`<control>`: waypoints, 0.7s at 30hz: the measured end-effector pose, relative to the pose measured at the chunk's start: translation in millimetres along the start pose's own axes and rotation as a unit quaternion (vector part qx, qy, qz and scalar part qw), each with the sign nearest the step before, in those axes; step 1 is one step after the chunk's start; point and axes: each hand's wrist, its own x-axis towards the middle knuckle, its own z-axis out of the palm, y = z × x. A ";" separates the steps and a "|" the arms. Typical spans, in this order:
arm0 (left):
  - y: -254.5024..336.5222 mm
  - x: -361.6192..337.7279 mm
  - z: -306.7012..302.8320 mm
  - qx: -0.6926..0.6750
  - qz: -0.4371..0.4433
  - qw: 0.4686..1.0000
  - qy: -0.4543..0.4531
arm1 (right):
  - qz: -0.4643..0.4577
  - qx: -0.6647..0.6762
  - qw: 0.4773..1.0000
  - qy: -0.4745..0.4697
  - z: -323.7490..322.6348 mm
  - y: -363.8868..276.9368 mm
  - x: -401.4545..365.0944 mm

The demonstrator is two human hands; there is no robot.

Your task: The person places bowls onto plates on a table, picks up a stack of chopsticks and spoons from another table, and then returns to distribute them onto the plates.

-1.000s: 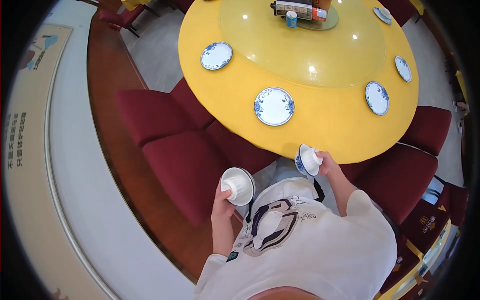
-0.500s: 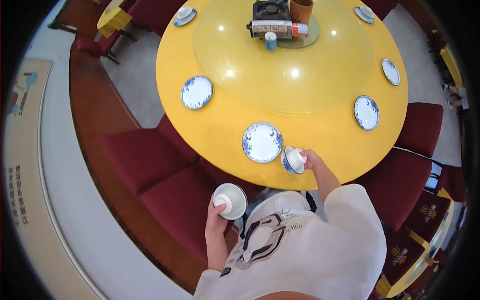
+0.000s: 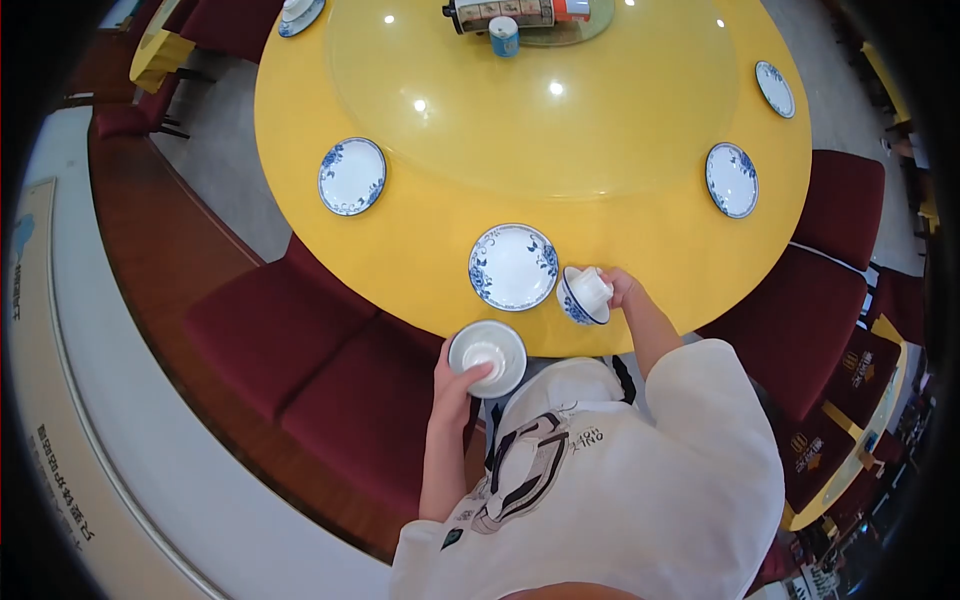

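Note:
My left hand (image 3: 458, 382) grips a white bowl (image 3: 505, 345) with a dark rim at the table's near edge, its thumb pressed inside. Whether anything lies under the thumb is hard to make out. In my right hand (image 3: 622, 287) is a blue-and-white bowl (image 3: 575, 308), tilted, with a small white cup-like piece (image 3: 592, 289) in it under my fingers. Just left of that bowl a white plate with blue flowers (image 3: 513, 267) lies flat on the yellow round table (image 3: 420, 270).
More blue-patterned plates lie around the rim: a left plate (image 3: 352, 177), a right plate (image 3: 732, 180) and a far-right plate (image 3: 775, 90). A blue-and-white can (image 3: 504, 37) stands by a portable stove (image 3: 505, 14) on the turntable. Dark red chairs (image 3: 345, 400) border the table.
My left hand has lifted its bowl up and right to the table edge, and the bowl's inside now faces me more. My right hand stays beside the near plate. The view has shifted.

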 end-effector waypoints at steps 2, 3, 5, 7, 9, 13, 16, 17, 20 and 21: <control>1.6 19.1 13.6 0.072 0.025 0.997 -0.003 | 0.001 0.007 1.000 -0.027 3.8 1.5 0.2; 1.0 30.6 20.1 0.074 0.024 0.997 -0.002 | 0.002 0.011 0.999 -0.035 10.2 0.5 -1.0; -1.0 56.2 31.6 0.069 0.008 0.997 0.038 | 0.002 0.012 0.999 -0.044 17.8 -0.8 2.3; -0.3 82.4 42.2 0.097 0.020 0.994 0.048 | 0.002 0.007 0.997 -0.080 16.4 -0.7 2.2; -1.4 103.6 52.4 0.128 0.029 0.990 0.054 | 0.002 0.009 0.998 -0.064 8.9 1.3 2.8; -5.7 125.1 63.8 0.189 0.058 0.978 0.061 | 0.014 0.003 0.999 -0.033 9.7 -0.4 1.0; -13.1 142.3 61.5 0.183 0.074 0.980 0.027 | -0.005 -0.008 1.000 -0.007 17.5 0.2 -1.1; -18.2 146.4 57.0 0.167 0.077 0.983 0.008 | -0.001 -0.019 1.000 -0.014 18.2 -1.4 -0.4; -8.4 137.8 64.1 0.232 0.101 0.967 0.008 | 0.024 -0.024 0.998 -0.062 22.9 -4.9 2.5; -10.4 141.3 62.8 0.229 0.109 0.967 0.017 | 0.018 -0.020 0.998 -0.061 25.4 -5.3 1.9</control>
